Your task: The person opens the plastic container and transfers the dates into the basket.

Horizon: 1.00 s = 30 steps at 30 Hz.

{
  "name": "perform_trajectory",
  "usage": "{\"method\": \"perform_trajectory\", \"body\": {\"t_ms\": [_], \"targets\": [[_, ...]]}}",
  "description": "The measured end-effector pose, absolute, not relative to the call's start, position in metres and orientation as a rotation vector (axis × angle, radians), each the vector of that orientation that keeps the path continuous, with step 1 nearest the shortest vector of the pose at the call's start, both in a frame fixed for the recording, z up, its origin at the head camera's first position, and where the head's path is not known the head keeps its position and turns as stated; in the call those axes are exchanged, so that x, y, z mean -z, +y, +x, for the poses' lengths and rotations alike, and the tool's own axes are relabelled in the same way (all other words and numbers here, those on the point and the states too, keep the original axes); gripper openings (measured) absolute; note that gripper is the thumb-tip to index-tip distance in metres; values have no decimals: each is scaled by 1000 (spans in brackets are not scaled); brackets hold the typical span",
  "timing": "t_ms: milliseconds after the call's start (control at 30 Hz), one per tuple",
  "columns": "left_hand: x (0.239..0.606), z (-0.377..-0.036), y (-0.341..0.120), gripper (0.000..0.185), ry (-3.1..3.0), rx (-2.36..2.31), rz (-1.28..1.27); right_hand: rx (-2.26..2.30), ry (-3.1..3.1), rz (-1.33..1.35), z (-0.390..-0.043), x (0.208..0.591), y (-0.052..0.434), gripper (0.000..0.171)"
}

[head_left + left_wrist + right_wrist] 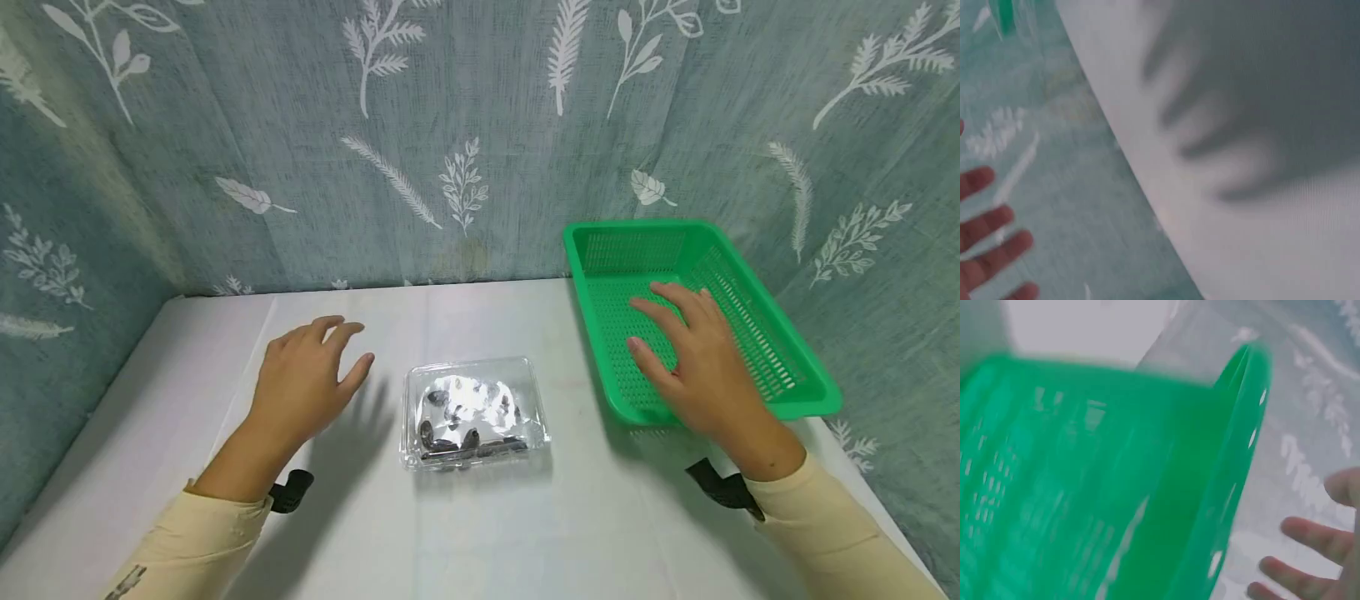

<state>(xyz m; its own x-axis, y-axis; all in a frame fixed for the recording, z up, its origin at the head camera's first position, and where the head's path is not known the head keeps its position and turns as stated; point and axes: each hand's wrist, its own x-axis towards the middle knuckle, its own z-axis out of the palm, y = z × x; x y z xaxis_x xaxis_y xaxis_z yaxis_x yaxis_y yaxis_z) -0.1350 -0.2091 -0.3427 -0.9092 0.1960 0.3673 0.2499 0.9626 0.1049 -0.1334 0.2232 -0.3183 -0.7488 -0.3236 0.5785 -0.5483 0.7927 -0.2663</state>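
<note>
A clear plastic clamshell box (475, 412) lies on the white table with several small dark items inside, their kind hidden by glare. Left of it, my left hand (303, 375) hovers with fingers spread and relaxed, holding nothing; its shadow falls on the table. In the left wrist view only the fingers (988, 256) show, at the lower left. Over the near part of a green perforated basket (630, 350) my right hand (701, 367) hangs, fingers loosely bent and nothing in them. The right wrist view shows its fingers (1310, 540) apart from the basket's rim (1235, 469).
The white-covered table (480, 533) ends at the back against a grey-green curtain (300, 150) with white leaf prints. This cloth also lines the left and right sides. The basket stands at the table's right edge, close to the curtain.
</note>
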Motion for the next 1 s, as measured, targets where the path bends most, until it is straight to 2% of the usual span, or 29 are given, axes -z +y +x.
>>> {"method": "perform_trajectory", "body": {"t_ms": [133,267,467,667,800,1000], "targets": [[345,-130,-185,22,-2537,280,-527,-808,-2221,804,-125,322,203,24],[346,-116,-155,13,-2422,345,-692,-1109,-2093,998,-112,330,184,16],[350,-101,-114,14,-2375,372,-898,-1535,-2241,1156,-88,353,164,30],[365,-95,-95,18,-2397,363,-961,-1787,-2373,1165,-80,382,152,21],[376,-91,-91,19,-2405,351,-983,-1845,-2431,1266,-81,392,152,17],[385,-85,-89,19,-2420,340,-1000,-1849,-2794,1356,-87,397,160,22]]}}
